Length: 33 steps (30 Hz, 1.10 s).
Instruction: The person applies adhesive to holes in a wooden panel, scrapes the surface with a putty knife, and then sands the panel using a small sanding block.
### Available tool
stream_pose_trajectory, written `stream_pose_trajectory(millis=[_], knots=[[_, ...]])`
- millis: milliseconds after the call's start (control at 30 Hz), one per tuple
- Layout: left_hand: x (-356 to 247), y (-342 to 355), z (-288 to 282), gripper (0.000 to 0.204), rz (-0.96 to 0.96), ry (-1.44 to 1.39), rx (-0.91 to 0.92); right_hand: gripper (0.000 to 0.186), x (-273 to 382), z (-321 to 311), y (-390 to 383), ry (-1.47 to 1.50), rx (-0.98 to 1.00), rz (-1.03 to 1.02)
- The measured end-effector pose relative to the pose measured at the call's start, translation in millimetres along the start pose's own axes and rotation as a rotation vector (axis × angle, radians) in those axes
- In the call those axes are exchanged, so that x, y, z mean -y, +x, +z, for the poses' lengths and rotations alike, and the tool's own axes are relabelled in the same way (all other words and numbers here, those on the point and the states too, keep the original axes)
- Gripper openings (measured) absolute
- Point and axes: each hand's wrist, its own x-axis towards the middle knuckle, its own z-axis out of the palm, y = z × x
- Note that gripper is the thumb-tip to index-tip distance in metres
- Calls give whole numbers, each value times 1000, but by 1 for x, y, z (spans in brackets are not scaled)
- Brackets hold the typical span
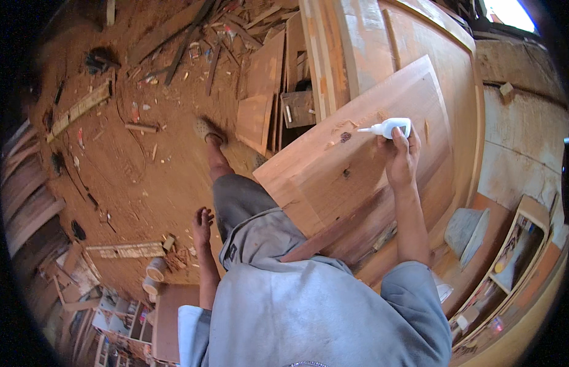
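Observation:
My right hand (404, 156) is closed around a small white squeeze bottle (391, 127) with a thin pointed nozzle. The bottle lies tilted nearly level above a wooden panel (321, 177), its tip pointing left toward a dark knot (345, 137) in the wood. Pale shavings (341, 126) lie around that knot. A second dark knot (346, 173) shows lower on the panel. My left hand (202, 226) hangs away from the panel at my left side, fingers loosely bent and apart, with nothing visible in it.
Under the panel is a large wooden door-like piece (428, 37). At right stand a grey bucket (467, 235) and an open tool tray (511, 263). Scrap wood (235, 37) litters the dirt floor ahead. Leaning boards (260, 110) stand beside the work; white tubs (155, 272) sit at left.

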Motion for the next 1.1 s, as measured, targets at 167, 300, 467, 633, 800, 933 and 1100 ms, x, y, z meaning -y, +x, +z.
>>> stream_pose_trajectory(millis=[167,300,467,633,800,933,1100], knots=[[-2,9,-6,48,36,5,17,25,15,-29,0,334,-13,-29],[-2,9,-15,43,48,-37,-21,31,32,-58,-25,418,-159,-76],[-34,7,-8,42,116,-9,86,33,37,-125,-85,398,-341,-177],[-98,-23,21,44,195,77,322,35,28,-148,-148,485,-419,-171],[-154,-62,66,48,334,181,555,32,-7,-151,-217,566,-584,-103],[-138,-38,73,46,213,-9,509,28,-43,-141,-274,615,-737,-49],[-86,12,40,46,175,170,467,27,-52,-120,-299,669,-765,14]])
